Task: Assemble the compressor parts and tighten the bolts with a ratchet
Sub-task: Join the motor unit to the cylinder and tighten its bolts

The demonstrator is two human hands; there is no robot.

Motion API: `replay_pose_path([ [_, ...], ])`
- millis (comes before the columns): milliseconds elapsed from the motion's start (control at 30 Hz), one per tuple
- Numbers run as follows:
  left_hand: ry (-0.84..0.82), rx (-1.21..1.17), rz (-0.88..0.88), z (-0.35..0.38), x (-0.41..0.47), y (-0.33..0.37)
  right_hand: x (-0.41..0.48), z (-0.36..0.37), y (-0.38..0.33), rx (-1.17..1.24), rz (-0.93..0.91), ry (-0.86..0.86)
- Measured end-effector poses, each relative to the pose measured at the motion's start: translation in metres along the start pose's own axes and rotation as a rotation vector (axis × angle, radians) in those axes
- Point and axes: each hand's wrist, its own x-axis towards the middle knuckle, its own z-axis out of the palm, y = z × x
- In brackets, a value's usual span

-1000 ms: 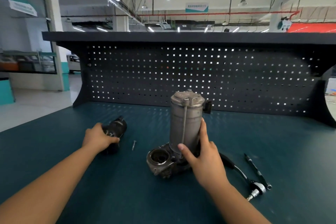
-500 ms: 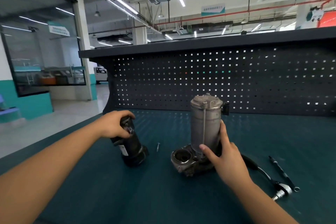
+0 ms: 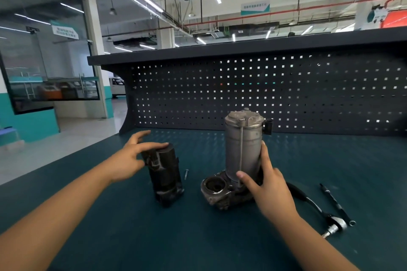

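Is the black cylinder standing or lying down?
Upright: the black metal cylinder stands on end on the teal benchtop, left hand at its top.

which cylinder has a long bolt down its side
The grey metal cylinder, gripped by the right hand; the black cylinder touched by the left hand shows none.

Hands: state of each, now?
Left hand: open, fingers touching the top of the motor.
Right hand: closed, gripping the compressor.

Left hand (image 3: 130, 160) splayed, right hand (image 3: 272, 191) gripping
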Motion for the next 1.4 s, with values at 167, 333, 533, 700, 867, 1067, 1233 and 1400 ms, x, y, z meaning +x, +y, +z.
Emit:
replay_pose_path([
  [167, 0.156, -0.288, -0.028, 0.031, -0.011, -0.001, 0.0, 0.0, -0.001, -0.002, -0.008, 0.004],
  [333, 0.321, -0.386, -0.094, 0.07, -0.012, -0.004, -0.001, 0.001, 0.0, 0.01, -0.004, 0.01],
  [533, 0.177, -0.616, -0.36, 0.092, -0.01, -0.025, -0.001, 0.001, -0.001, 0.023, 0.0, 0.005],
  [700, 0.044, -0.948, -0.259, 0.09, -0.02, -0.036, -0.002, 0.001, -0.001, 0.0, 0.004, -0.001],
  [867, -0.077, -1.131, -0.145, 0.084, -0.033, -0.03, -0.001, 0.001, -0.001, -0.001, 0.006, 0.0],
  [1067, -0.076, -1.283, -0.045, 0.072, -0.034, 0.005, -0.001, 0.0, -0.003, -0.01, -0.005, -0.008],
  [1233, -0.035, -1.377, 0.024, 0.07, -0.015, 0.04, -0.002, 0.0, -0.002, 0.002, -0.013, -0.012],
  [1400, 0.0, -1.151, 0.048, 0.079, 0.003, 0.064, -0.002, -0.002, -0.002, -0.001, -0.007, -0.021],
])
